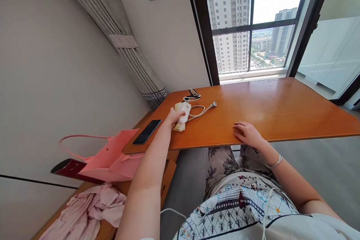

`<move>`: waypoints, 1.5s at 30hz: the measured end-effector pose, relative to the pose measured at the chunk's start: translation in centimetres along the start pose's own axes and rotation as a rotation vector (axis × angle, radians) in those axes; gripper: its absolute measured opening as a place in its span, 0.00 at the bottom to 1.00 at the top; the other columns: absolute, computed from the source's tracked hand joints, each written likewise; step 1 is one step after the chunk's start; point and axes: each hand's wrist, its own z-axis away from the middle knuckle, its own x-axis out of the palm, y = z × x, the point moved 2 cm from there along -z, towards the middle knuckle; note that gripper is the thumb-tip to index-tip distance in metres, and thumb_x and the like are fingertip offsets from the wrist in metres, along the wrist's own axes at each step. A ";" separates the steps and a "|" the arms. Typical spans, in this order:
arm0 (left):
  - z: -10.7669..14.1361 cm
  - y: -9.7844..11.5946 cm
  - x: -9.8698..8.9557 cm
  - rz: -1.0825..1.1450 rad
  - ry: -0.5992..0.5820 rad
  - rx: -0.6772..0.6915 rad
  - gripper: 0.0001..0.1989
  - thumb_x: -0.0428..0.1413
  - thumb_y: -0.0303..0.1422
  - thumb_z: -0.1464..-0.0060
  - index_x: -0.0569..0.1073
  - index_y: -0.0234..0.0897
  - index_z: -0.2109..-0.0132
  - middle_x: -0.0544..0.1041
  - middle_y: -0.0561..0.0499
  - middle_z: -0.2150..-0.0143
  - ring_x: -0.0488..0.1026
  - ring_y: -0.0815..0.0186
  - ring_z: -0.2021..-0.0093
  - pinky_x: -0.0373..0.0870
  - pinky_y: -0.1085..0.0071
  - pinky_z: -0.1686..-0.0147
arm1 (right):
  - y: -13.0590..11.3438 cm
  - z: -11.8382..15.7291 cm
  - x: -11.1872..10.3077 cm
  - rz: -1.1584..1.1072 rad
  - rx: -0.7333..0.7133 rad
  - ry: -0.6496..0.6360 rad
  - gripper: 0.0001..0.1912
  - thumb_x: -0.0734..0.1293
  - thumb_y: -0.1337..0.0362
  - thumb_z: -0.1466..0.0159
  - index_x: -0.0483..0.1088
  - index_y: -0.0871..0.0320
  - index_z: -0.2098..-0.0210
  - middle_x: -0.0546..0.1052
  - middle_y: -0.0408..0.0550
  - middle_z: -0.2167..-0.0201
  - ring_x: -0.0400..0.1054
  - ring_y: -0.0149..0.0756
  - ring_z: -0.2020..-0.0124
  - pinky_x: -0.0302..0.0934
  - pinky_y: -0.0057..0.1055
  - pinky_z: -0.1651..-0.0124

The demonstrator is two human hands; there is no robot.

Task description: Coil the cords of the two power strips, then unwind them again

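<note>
My left hand (174,116) reaches to the far left part of the wooden table and is closed around a white and yellowish power strip (184,109). Its exact shape is partly hidden by my fingers. From it a white cord (200,112) loops to the right and ends in a plug (213,104) lying on the tabletop. A bundle of white and black cable (192,95) lies just behind. My right hand (248,133) rests palm down at the table's near edge, fingers loosely apart and holding nothing.
A dark phone (147,132) lies on the wooden table (267,108), left of my forearm. Beyond the table's left edge are a pink bag (112,157), a dark red container (74,170) and pink cloth (90,206). Behind stand a curtain (126,48) and a window (250,28).
</note>
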 end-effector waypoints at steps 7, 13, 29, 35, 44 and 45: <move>6.2 2.7 3.0 0.164 -0.038 0.309 0.44 0.63 0.30 0.63 0.59 0.37 0.36 0.73 0.40 0.42 0.72 0.49 0.42 0.71 0.54 0.43 | 0.5 -2.4 -0.8 -0.927 0.341 0.227 0.25 0.68 0.42 0.38 0.75 0.52 0.50 0.79 0.52 0.47 0.73 0.45 0.44 0.67 0.44 0.42; 11.2 4.9 5.3 -0.056 -0.080 0.534 0.48 0.64 0.30 0.61 0.53 0.39 0.33 0.73 0.40 0.41 0.73 0.48 0.43 0.71 0.54 0.43 | -0.5 -6.3 -1.6 -1.261 0.363 0.215 0.32 0.70 0.35 0.44 0.72 0.51 0.51 0.75 0.52 0.43 0.74 0.44 0.45 0.71 0.41 0.47; 12.4 5.1 6.0 -0.531 -0.212 0.663 0.43 0.61 0.35 0.52 0.56 0.39 0.30 0.74 0.38 0.40 0.74 0.44 0.43 0.72 0.55 0.48 | 0.0 -6.3 -0.6 -1.071 0.277 0.389 0.37 0.78 0.50 0.48 0.65 0.49 0.43 0.73 0.46 0.50 0.71 0.35 0.56 0.74 0.35 0.54; 12.3 5.6 6.1 -0.556 -0.284 0.666 0.58 0.67 0.49 0.55 0.46 0.37 0.26 0.60 0.31 0.28 0.57 0.41 0.28 0.49 0.45 0.30 | 1.1 -6.1 0.1 -0.983 0.264 0.384 0.40 0.77 0.49 0.49 0.65 0.49 0.40 0.73 0.44 0.56 0.70 0.33 0.62 0.74 0.36 0.57; 12.5 10.7 8.6 -0.226 -0.469 1.117 0.58 0.69 0.50 0.56 0.49 0.39 0.26 0.55 0.32 0.26 0.53 0.46 0.26 0.51 0.48 0.29 | 1.4 -5.5 0.4 -0.862 0.183 0.341 0.38 0.78 0.47 0.50 0.70 0.53 0.43 0.78 0.49 0.52 0.72 0.41 0.53 0.69 0.44 0.44; 12.5 11.0 8.9 -0.207 -0.503 1.127 0.56 0.69 0.48 0.56 0.51 0.38 0.27 0.59 0.33 0.28 0.57 0.47 0.27 0.55 0.49 0.30 | 1.5 -5.4 0.3 -0.860 0.169 0.329 0.38 0.78 0.46 0.50 0.71 0.53 0.43 0.78 0.50 0.51 0.72 0.42 0.52 0.68 0.45 0.43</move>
